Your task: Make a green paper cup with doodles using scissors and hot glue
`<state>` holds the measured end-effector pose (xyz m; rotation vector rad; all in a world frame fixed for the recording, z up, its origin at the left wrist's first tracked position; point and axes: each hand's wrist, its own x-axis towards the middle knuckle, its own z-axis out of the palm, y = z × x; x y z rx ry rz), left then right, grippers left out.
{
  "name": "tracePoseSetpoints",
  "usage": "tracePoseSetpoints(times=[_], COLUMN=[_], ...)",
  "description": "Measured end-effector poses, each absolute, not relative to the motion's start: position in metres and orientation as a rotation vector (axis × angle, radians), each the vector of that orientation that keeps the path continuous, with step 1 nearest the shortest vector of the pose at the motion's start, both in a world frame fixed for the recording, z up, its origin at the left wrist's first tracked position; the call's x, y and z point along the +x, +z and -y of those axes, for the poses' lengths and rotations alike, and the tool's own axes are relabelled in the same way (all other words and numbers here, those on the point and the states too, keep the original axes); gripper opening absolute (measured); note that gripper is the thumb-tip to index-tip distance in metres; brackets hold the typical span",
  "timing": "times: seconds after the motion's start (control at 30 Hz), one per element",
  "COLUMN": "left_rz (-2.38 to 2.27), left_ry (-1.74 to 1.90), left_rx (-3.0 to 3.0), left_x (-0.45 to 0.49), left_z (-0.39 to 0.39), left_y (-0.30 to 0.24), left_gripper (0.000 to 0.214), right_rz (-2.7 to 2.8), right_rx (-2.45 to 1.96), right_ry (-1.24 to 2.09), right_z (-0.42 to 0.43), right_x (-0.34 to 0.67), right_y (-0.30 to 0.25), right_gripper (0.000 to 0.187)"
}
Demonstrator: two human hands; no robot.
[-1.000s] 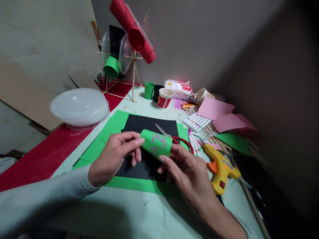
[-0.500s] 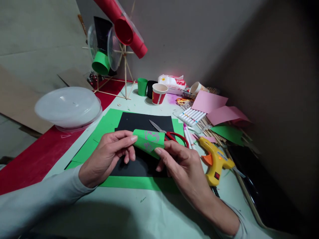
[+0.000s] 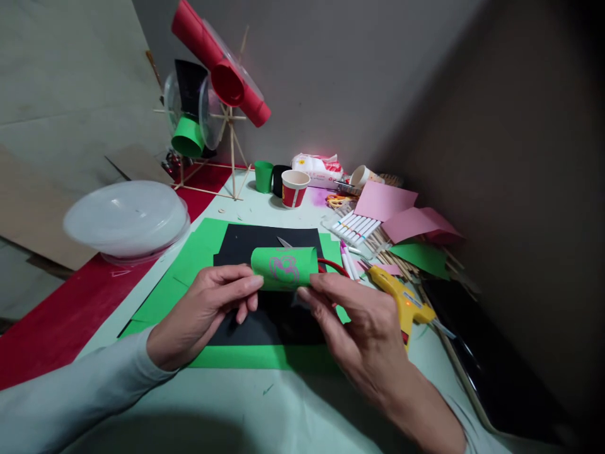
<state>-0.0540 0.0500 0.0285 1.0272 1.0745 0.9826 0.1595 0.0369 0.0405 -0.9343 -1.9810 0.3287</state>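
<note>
Left hand (image 3: 201,312) and right hand (image 3: 366,328), nearly closed, pinch opposite ends of one green paper roll (image 3: 283,268) mid-frame, one yellow glue gun (image 3: 401,295) lying at right.

I see a long left sleeve (image 3: 89,383), pale grey-blue with a hint of green, plain and fairly smooth, closing snugly in a cuff (image 3: 143,354) at the wrist of a bare left hand (image 3: 203,312). The right sleeve (image 3: 478,441), the same pale shade, sits farther up, creased in soft folds, leaving wrist and right hand (image 3: 362,337) uncovered.
</note>
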Motion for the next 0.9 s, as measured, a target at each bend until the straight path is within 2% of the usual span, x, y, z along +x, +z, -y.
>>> tracePoseSetpoints(times=[0.13, 0.23, 0.33, 0.43, 0.5, 0.73, 0.9], left_rz=[-1.169, -1.269, -1.241, -1.119, -1.060, -1.020, -1.020], left_ry=[0.866, 0.925, 1.064, 0.991, 0.892, 0.858, 0.876], left_rx=[1.164, 1.293, 1.474, 1.756, 1.898, 1.931, 1.974], left_x=[-0.054, -0.054, -0.055, -0.056, -0.056, -0.056, -0.056], left_z=[-0.055, -0.058, -0.058, -0.056, -0.055, -0.056, -0.057], left_y=[0.023, 0.022, 0.024, 0.026, 0.026, 0.022, 0.018], left_gripper=[0.023, 0.022, 0.059, 0.098, 0.110, 0.107, 0.093], right_rz=[2.236, 2.402, 2.531, 2.621, 2.698, 2.852, 2.857], right_rx=[-0.873, -0.879, -0.901, -0.859, -0.798, -0.702, -0.765], right_ry=[0.085, -0.002, -0.022, -0.030, -0.006, -0.031, -0.139], right_z=[-0.037, -0.037, -0.037, -0.036, -0.036, -0.041, -0.045], right_x=[0.169, 0.174, 0.177, 0.175, 0.172, 0.154, 0.144], right_y=[0.047, 0.056, 0.065, 0.075, 0.080, 0.090, 0.089], right_gripper=[0.023, 0.028, 0.028, 0.029, 0.029, 0.024, 0.028])
